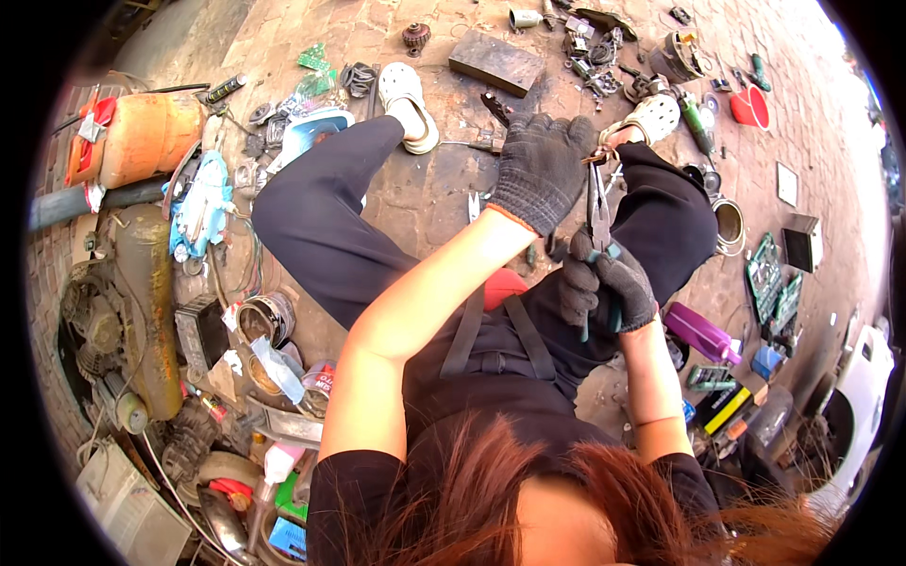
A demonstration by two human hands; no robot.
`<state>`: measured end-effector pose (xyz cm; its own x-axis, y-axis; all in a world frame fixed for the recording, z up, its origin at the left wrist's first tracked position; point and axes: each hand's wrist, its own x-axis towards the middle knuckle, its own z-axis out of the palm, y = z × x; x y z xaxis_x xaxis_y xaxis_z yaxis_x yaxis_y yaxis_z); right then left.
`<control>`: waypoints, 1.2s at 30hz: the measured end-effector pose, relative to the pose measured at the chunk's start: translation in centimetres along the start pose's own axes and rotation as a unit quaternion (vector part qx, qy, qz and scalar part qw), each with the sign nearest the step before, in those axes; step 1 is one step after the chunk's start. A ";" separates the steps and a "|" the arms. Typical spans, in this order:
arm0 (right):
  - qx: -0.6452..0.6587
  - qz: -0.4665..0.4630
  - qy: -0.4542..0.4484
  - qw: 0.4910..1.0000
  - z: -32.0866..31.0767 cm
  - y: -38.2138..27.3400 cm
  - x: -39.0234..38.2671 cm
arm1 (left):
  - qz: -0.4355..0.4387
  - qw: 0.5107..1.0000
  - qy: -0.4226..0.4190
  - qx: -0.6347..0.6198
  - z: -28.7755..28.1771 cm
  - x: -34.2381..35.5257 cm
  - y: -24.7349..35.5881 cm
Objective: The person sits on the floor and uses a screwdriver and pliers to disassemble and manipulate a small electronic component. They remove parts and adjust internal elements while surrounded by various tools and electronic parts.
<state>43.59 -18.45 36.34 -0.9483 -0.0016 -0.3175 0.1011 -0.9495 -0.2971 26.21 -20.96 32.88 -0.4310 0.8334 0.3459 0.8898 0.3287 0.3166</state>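
My left hand point(543, 170), in a dark grey knitted glove, is closed with its back toward me; what its fingers hold is mostly hidden. A small reddish-brown, copper-coloured piece point(602, 153) shows beside its fingertips. My right hand point(607, 288), gloved the same way, is wrapped round the teal handles of a pair of pliers point(598, 209). The plier jaws point away from me and meet the copper-coloured piece beside my left fingers; whether they grip it I cannot tell. Just left of my left hand lies a dark, narrow object point(495, 108).
A metal block point(496, 63) lies ahead on the brick ground. Scrap metal parts point(595, 61) and a red container point(750, 108) are at the far right. An orange cylinder point(151, 140) stands left. Green circuit boards point(769, 278) and a purple bottle point(700, 332) lie right.
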 end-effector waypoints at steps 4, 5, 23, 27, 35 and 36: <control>-0.055 0.009 0.058 0.997 0.7 -0.5 0.0 | 0.040 0.998 -0.054 0.002 0.2 0.2 -1.2; -0.018 0.015 0.036 0.999 0.5 -0.6 0.0 | 0.053 0.996 -0.061 0.020 0.3 0.2 -1.3; 0.379 -0.021 -0.569 0.730 1.6 3.6 7.8 | 0.001 0.903 0.152 -0.401 -0.5 1.9 1.3; 0.129 -0.095 -0.043 0.986 1.5 2.0 2.0 | -0.020 0.941 0.109 -0.321 -0.9 2.7 -1.3; -0.357 -0.117 0.225 0.899 0.5 -1.2 2.0 | 0.026 0.990 0.012 -0.135 -2.7 2.2 -4.1; -0.395 -0.128 0.228 0.881 -0.2 -1.3 2.0 | 0.023 0.993 -0.017 -0.113 -2.9 2.2 -4.1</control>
<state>41.64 -17.11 35.89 -0.7698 0.4771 -0.4241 0.2509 -0.3848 -0.8882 21.18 -21.71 34.89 -0.3814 0.8615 0.3351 0.8504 0.1849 0.4926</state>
